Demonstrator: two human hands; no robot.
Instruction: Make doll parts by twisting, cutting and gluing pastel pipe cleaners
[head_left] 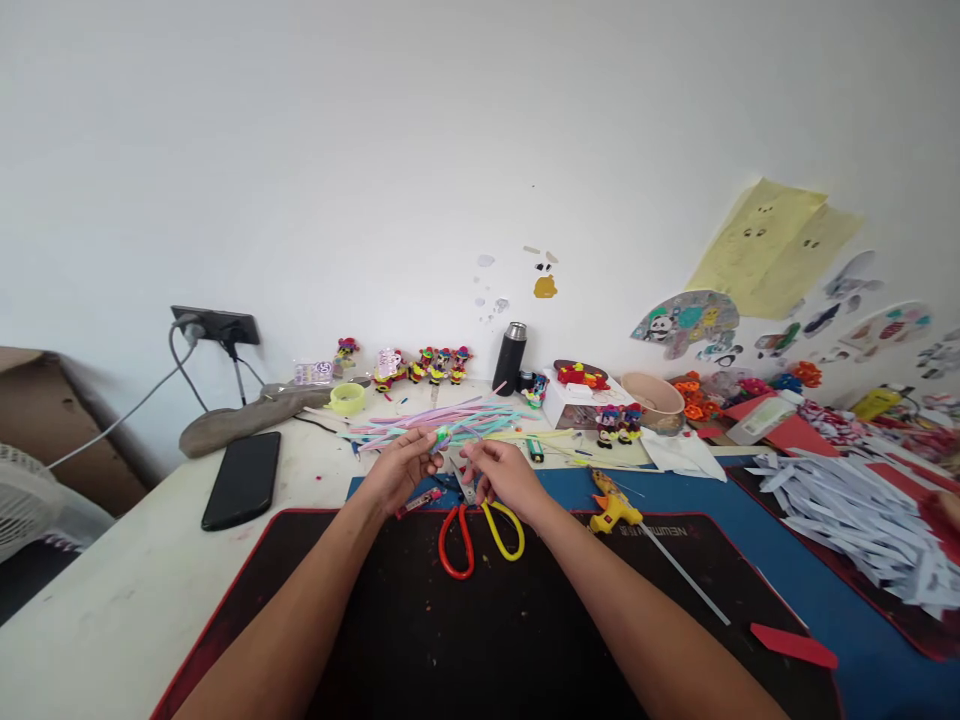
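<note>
My left hand [405, 468] is closed, pinching a small green-and-purple piece [441, 437] between thumb and fingers; its exact form is too small to tell. Close beside it, my right hand [504, 474] is closed too, its fingertips on what looks like the end of a thin pale purple pipe cleaner [471, 431]. Below and between the hands lie scissors [466, 492] with one red and one yellow handle. A pink-labelled tube [418, 502] rests under my left hand. Behind both hands, pastel pipe cleaners [480, 412] are spread in a loose bunch.
A yellow glue gun [616, 508] with a long glue stick lies right on the black mat [450, 640]. A phone [241, 480] is at left. Small figures [442, 366], a black flask [510, 358] and a white box [564, 402] line the wall. White paper strips [862, 525] pile at right.
</note>
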